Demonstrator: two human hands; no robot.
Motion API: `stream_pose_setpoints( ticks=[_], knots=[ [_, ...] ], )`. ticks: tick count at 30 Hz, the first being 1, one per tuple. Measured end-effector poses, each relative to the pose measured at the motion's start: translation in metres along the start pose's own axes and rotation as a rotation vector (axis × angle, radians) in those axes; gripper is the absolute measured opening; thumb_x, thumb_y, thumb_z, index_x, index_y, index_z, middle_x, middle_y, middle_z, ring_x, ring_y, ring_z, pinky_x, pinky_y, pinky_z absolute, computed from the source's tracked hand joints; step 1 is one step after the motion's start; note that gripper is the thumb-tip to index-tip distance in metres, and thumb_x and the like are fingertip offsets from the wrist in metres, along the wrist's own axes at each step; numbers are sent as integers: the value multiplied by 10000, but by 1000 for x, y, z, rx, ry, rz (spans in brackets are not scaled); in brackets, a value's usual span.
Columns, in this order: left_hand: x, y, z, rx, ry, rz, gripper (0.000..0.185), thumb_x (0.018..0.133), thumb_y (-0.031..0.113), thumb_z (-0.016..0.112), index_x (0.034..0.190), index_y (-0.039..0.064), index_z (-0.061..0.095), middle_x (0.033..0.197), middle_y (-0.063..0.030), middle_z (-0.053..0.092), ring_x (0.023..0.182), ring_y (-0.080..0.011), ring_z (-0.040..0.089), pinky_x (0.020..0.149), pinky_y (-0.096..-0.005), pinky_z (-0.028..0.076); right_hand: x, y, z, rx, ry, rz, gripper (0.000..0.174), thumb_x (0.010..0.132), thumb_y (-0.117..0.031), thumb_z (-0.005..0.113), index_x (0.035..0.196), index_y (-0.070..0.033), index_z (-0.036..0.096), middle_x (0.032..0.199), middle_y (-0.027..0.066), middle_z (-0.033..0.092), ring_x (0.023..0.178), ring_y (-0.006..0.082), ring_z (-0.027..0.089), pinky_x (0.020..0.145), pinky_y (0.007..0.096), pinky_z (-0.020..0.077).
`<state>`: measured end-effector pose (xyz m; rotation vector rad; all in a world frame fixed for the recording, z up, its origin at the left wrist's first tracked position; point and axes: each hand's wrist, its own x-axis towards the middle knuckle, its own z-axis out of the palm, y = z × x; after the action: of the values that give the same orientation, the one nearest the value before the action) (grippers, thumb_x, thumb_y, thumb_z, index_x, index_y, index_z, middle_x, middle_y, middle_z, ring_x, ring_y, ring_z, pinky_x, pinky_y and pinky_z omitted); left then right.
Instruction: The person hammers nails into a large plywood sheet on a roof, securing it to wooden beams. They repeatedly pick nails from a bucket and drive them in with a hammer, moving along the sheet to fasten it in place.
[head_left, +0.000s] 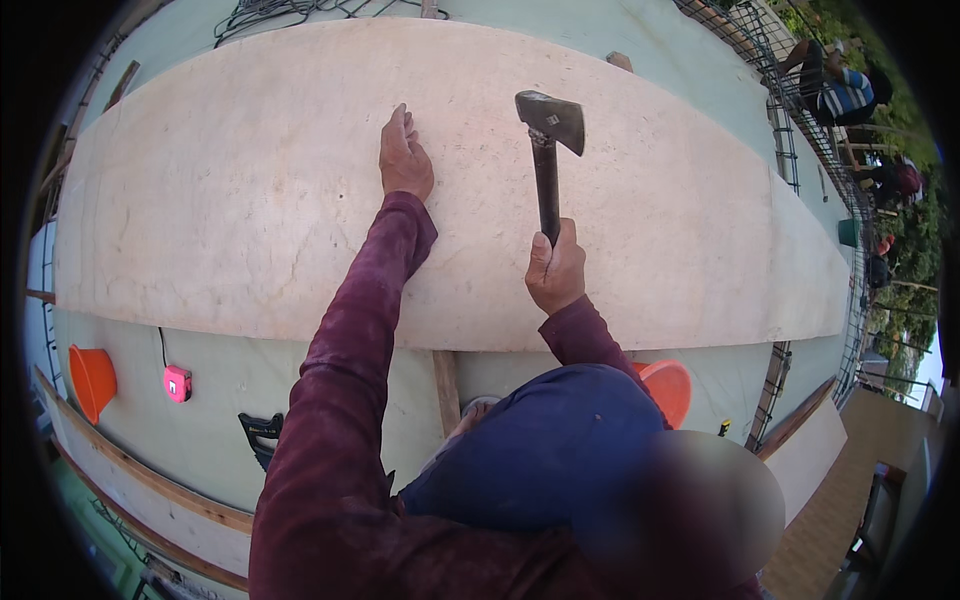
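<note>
A wide, pale plywood sheet (247, 172) stretches across the view before me. My left hand (406, 157) rests edge-down on it near the middle, its fingers pointing away from me. Whether those fingers pinch anything small is hidden from above. My right hand (557, 268) grips the dark handle of a hatchet (553, 120). The hatchet's steel head is up, at the far end of the handle, to the right of my left hand. Small marks and scuffs dot the sheet's surface.
An orange bucket (94, 382), a pink tape measure (178, 383) and a handsaw (261, 435) lie near-left on the pale green floor. Another orange bucket (670, 390) stands beside me. Tied rebar (784, 139) runs along the right, with a person (844, 94) beyond. More rods (277, 11) lie at the top.
</note>
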<state>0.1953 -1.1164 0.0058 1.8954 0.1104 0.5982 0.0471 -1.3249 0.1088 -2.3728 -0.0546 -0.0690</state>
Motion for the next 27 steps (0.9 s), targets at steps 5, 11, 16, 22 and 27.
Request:
stream_pose_setpoints(
  ticks=[5,11,16,22,27],
  knots=[
    [0,-12,2,-26,-3,-16,550,893,-108,380,1426,24,406,1282,-220,551,1196,-323,594,996,-379,521,20,6,2,-102,-201,106,285,1031,-302,484,958,-29,446,583,214,531,527,415,570,479,453,403],
    [0,0,6,-78,-5,-38,515,905,-88,394,1413,0,414,1287,-230,547,1184,-323,598,975,-379,530,6,29,1,-92,-45,57,337,1022,-345,471,1032,-9,465,667,229,592,599,449,621,537,490,466],
    [-3,-11,-1,-43,6,-38,506,914,-74,396,1416,-7,406,1281,-225,544,1164,-314,610,974,-376,524,25,-12,-23,-101,-208,193,332,1022,-338,461,1049,-7,467,755,256,627,732,455,649,647,518,502],
    [0,-7,6,-76,-3,-50,494,918,-50,390,1411,-19,408,1296,-232,542,1158,-328,619,980,-386,518,25,40,2,-396,-271,107,340,1028,-347,448,1030,-7,455,669,230,609,635,440,629,595,527,469],
    [-1,0,-1,-37,-2,-27,486,920,-39,395,1406,-25,410,1301,-246,543,1173,-323,616,991,-384,511,12,-11,-15,-32,-180,216,351,1020,-362,446,1052,-14,468,814,273,644,784,460,649,721,552,504]
  ],
)
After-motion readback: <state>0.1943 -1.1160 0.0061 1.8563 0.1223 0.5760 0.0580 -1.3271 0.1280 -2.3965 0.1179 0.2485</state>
